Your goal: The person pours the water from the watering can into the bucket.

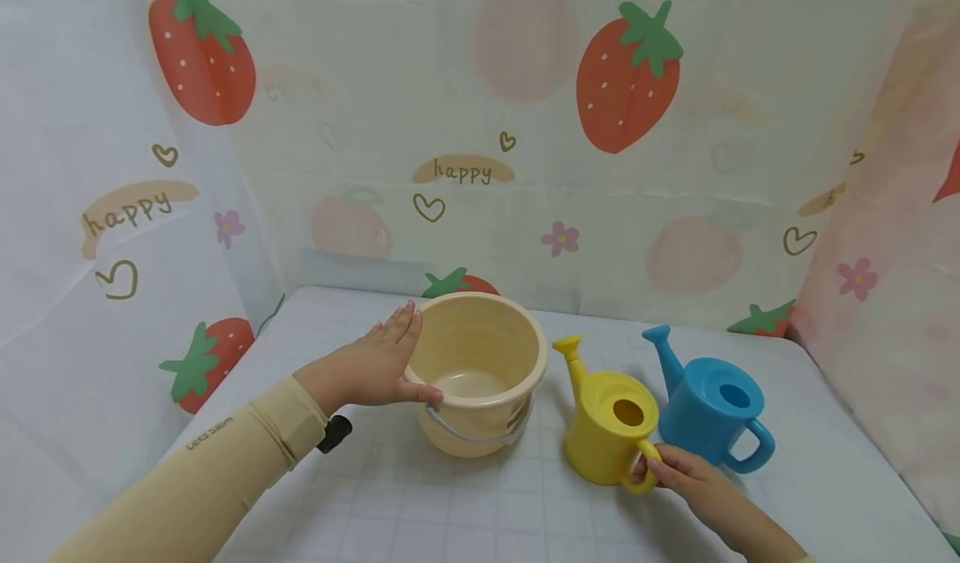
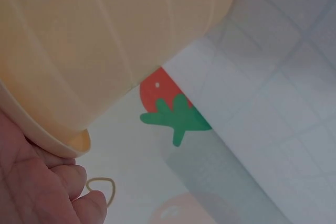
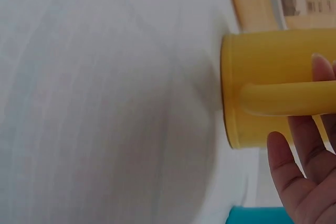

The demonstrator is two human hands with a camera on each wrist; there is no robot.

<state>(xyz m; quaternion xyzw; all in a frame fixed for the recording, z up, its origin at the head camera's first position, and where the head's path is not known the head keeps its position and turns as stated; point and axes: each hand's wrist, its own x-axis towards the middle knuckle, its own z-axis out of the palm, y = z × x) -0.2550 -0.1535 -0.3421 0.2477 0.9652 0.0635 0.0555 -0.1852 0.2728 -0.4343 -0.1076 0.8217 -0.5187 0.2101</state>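
A cream bucket [image 1: 470, 429] stands upright on the table, its wire handle hanging against the front. My left hand [image 1: 378, 363] rests on the left side of its rim, fingers straight and thumb stretched along the edge; the left wrist view shows the fingers [image 2: 68, 182] beside the rim. To the right stands a yellow watering can [image 1: 600, 446], spout toward the back. My right hand [image 1: 693, 484] grips its handle, with the fingers passing through the loop [image 3: 289, 98] in the right wrist view. Close behind my right hand is a blue watering can [image 1: 701, 404].
A pale checked cloth covers the table [image 1: 465, 513]. Behind it hangs a curtain [image 1: 465, 238] printed with strawberries, hearts and flowers, which also closes in both sides. The blue can stands near the yellow one on its right.
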